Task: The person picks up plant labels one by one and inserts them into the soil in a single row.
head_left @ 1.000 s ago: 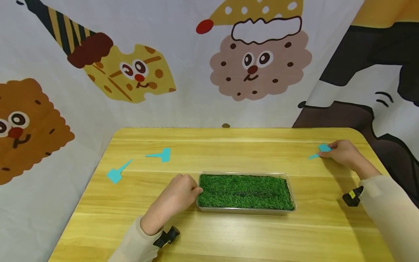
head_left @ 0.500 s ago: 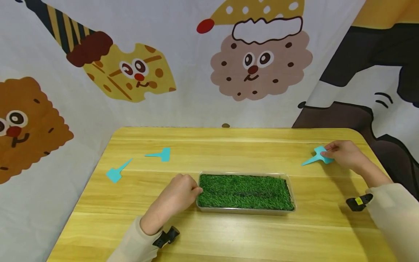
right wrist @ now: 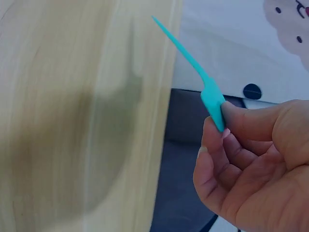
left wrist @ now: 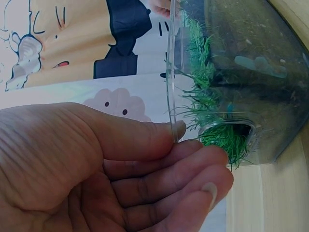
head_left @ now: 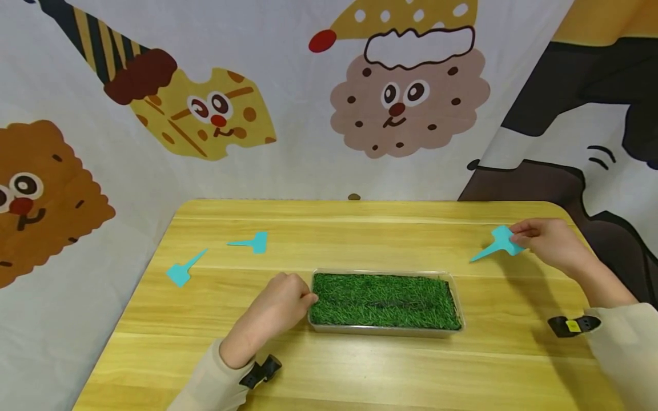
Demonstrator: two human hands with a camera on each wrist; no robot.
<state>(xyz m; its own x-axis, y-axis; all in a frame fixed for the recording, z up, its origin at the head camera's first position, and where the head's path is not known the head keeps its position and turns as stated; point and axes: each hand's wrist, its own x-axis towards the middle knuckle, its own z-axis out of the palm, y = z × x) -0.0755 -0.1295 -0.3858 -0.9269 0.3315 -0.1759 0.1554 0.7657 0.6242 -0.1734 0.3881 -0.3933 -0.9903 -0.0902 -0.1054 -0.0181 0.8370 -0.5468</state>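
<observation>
Overall, I observe a printed cloth [head_left: 308, 177] behind a wooden table [head_left: 360, 374]; on it, one clear tray [head_left: 385, 331] of green grass [head_left: 380, 285]. Relative to tray centre, the left hand [head_left: 275, 305] pinches the rim [left wrist: 170, 87] at nine o'clock; the right hand [head_left: 557, 245], between two and three, pinches a raised turquoise tag [head_left: 501, 241], tip toward eight. A far loose tag [head_left: 260, 242] lies at ten, a near loose tag [head_left: 179, 275] at nine.

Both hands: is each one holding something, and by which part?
The right hand pinches a turquoise tag by its broad head; the left hand pinches the clear tray by the rim at its left end.
</observation>
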